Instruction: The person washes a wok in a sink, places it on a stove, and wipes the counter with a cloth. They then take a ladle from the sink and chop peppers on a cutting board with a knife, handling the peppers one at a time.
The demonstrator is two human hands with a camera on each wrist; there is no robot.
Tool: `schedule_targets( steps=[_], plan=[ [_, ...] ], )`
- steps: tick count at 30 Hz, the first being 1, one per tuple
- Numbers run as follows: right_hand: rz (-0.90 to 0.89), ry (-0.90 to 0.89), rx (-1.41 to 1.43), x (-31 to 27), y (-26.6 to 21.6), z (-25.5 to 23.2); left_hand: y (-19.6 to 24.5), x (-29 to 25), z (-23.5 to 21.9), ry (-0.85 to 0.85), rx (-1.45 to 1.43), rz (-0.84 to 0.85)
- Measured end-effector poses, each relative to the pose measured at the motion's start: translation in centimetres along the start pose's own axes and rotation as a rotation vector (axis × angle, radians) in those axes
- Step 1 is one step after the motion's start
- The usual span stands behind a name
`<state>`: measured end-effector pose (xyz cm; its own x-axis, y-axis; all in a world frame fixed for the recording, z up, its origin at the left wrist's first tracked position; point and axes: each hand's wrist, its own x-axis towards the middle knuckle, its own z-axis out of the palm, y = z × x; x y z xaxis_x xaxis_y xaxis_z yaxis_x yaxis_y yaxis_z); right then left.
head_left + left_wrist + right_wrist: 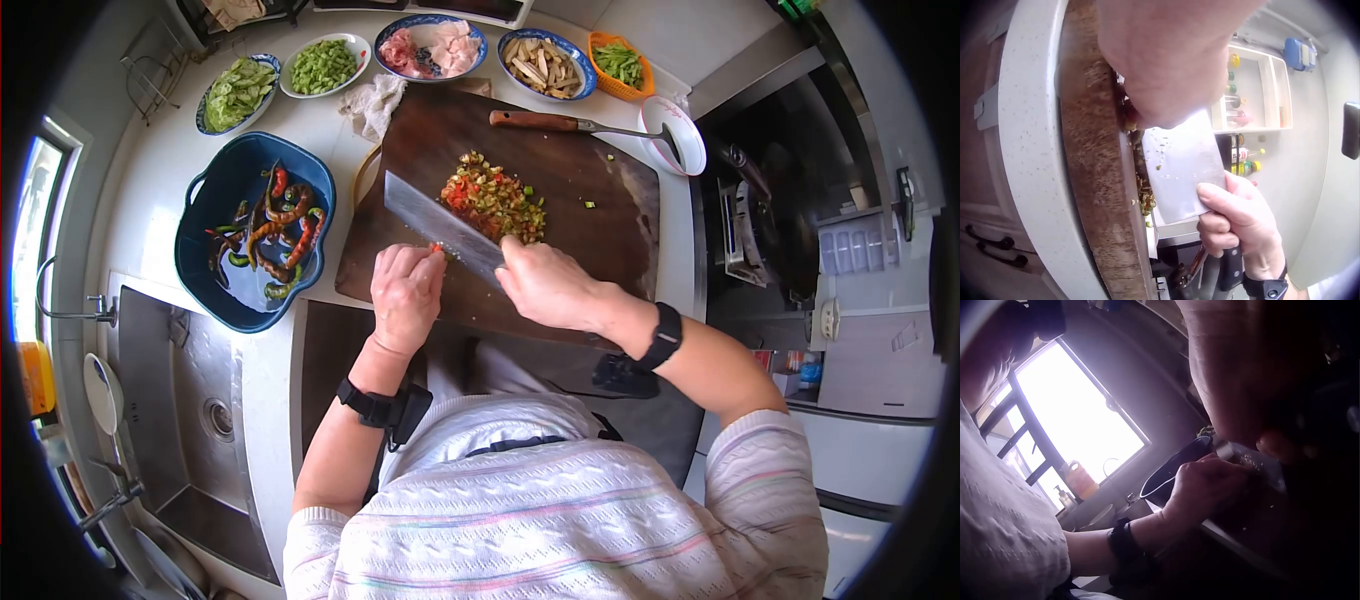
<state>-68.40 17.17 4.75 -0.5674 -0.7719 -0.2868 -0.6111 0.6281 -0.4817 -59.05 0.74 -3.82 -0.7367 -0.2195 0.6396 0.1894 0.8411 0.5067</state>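
Note:
My right hand [552,284] grips a cleaver [436,222] by the handle end, its thumb laid along the broad blade; specks of chopped food cling to the metal in the left wrist view. My left hand [408,292] is beside the blade, fingers curled, pinching a small piece of red pepper [438,248] over the near part of the board. Most of that piece is hidden by the fingers. Behind the cleaver lies a heap of chopped red and green peppers [490,196] on the dark wooden cutting board [590,240].
A blue basin [186,250] of whole charred peppers stands left of the board. Plates of cut greens [325,66], meat [450,50] and sliced pale pieces [540,68] line the back. A wooden-handled spatula [540,121] reaches a white bowl [690,140]. The sink [190,400] is at left.

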Motion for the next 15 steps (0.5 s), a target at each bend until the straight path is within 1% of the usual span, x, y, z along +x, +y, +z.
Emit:
schedule_targets(
  steps=[4,7,10,13,15],
  plan=[
    [0.001,-0.028,0.026,-0.1,-0.3,-0.9,0.1,0.2,0.0,0.001,-0.007,0.016],
    [0.0,-0.026,0.04,-0.7,-0.7,-2.1,0.1,0.0,-0.2,-0.009,-0.005,-0.01],
    [0.004,-0.027,0.019,-0.1,0.0,-0.3,0.2,0.1,0.0,0.0,-0.009,-0.026],
    [0.036,-0.048,0.029,-0.3,-0.2,-0.2,0.3,0.0,-0.4,-0.023,-0.01,-0.034],
    [0.03,-0.036,0.026,-0.3,-0.1,-0.2,0.8,0.2,-0.6,-0.035,0.007,-0.103]
  ],
)
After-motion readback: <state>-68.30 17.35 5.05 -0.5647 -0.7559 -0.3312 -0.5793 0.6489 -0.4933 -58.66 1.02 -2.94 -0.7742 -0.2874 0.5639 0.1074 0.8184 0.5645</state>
